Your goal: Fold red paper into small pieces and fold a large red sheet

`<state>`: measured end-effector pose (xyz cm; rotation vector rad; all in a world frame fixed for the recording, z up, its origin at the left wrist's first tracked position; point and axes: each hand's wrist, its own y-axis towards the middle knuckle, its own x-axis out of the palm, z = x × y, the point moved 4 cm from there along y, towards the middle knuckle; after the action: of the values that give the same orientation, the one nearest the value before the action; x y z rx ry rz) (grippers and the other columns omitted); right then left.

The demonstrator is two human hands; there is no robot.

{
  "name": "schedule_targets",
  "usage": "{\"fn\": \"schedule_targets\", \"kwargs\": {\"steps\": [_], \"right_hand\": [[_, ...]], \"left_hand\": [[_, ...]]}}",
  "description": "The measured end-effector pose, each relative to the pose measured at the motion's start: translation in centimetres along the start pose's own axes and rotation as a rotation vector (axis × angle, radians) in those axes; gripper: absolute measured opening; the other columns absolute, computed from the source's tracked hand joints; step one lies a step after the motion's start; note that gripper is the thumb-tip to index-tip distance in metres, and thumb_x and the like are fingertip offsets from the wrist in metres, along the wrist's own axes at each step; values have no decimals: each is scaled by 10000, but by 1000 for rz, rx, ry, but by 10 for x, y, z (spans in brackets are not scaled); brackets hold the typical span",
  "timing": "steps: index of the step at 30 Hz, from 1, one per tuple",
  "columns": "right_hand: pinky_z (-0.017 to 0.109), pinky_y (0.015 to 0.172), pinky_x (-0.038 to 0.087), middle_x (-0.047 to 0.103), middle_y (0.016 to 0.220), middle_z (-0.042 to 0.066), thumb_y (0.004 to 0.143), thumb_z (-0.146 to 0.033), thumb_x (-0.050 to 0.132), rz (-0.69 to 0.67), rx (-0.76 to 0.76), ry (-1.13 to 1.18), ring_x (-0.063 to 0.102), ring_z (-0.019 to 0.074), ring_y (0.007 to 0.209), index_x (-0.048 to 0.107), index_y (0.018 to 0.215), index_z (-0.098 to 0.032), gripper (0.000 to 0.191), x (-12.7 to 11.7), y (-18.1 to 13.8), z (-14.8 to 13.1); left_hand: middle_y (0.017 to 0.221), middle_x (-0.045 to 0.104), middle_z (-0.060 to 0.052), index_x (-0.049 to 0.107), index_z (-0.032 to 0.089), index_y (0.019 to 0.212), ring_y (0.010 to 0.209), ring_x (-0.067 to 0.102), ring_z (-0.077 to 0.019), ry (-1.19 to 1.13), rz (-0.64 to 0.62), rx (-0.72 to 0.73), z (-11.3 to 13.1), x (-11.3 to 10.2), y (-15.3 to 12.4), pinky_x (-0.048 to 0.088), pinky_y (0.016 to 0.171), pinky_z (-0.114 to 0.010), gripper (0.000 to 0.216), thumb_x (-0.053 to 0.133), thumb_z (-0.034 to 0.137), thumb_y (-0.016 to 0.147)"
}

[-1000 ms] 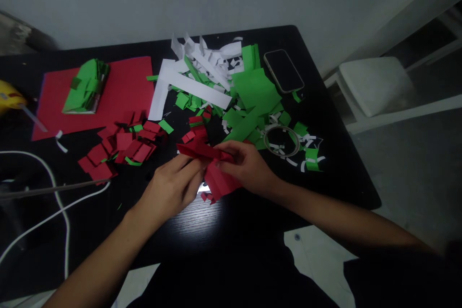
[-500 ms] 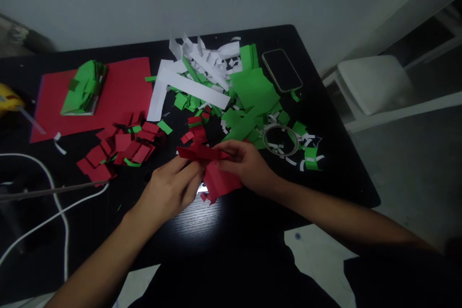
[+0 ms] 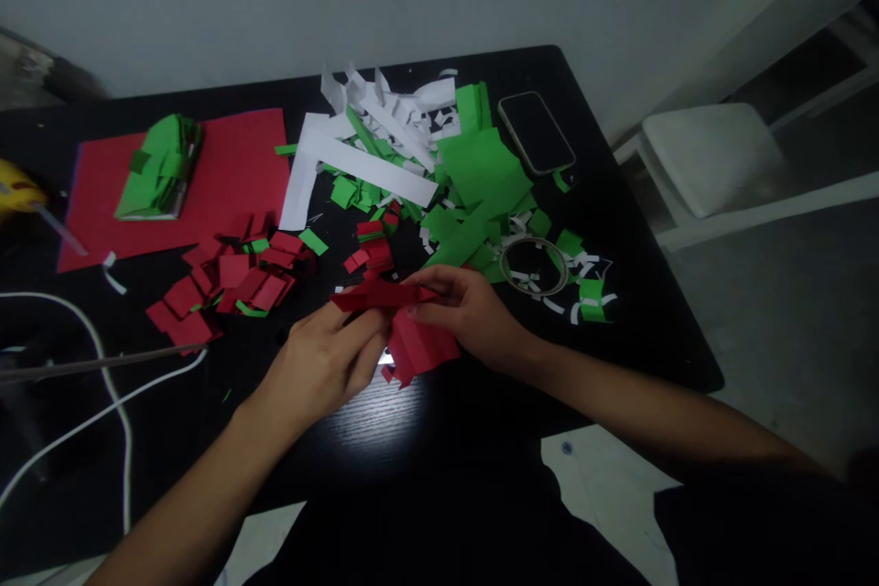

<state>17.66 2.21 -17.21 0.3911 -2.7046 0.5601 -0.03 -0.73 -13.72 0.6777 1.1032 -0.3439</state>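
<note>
Both hands grip one folded piece of red paper above the dark table. My left hand closes on its left end, fingers curled and the fingertips partly hidden by the paper. My right hand pinches its right end between thumb and fingers. Below them lies a larger creased red sheet with a ragged edge, partly covered by the right hand. Just beyond the hands sit small red paper pieces. A heap of folded red paper pieces lies to the left, with a few green bits among them.
Green paper sheets, white strips and a tape ring lie beyond the hands. A phone rests at the far right. At left are a red sheet, a green paper bundle, a yellow glue gun and white cable.
The folded red paper has tilted slightly, its left end moving a little left and down. Both hands keep their hold and have hardly moved.
</note>
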Motion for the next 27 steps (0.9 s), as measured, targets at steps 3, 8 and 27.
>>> {"fn": "schedule_targets", "kwargs": {"steps": [3,8,27], "right_hand": [[318,886,563,754,910,-6,630,-217,857,1,13,23,702,156,865,731,908,-206,306,0,0,1],[323,868,569,755,908,-9,635,-227,854,-6,16,24,703,162,862,726,893,-210,288,1,1,1],[298,796,551,746,861,-26,704,-163,771,-56,12,-23,696,152,801,693,1018,-230,330,2,-1,-1]], "left_hand": [[855,651,-47,664,203,949,711,618,-164,14,-18,3,0,1,0,503,643,-274,109,556,185,950],[868,655,-45,677,216,965,730,628,-168,15,-23,-16,-1,2,-1,512,661,-272,119,562,197,943],[1135,674,-76,642,199,1179,1009,685,-192,-71,56,-27,6,-5,10,571,865,-283,256,622,139,931]]}}
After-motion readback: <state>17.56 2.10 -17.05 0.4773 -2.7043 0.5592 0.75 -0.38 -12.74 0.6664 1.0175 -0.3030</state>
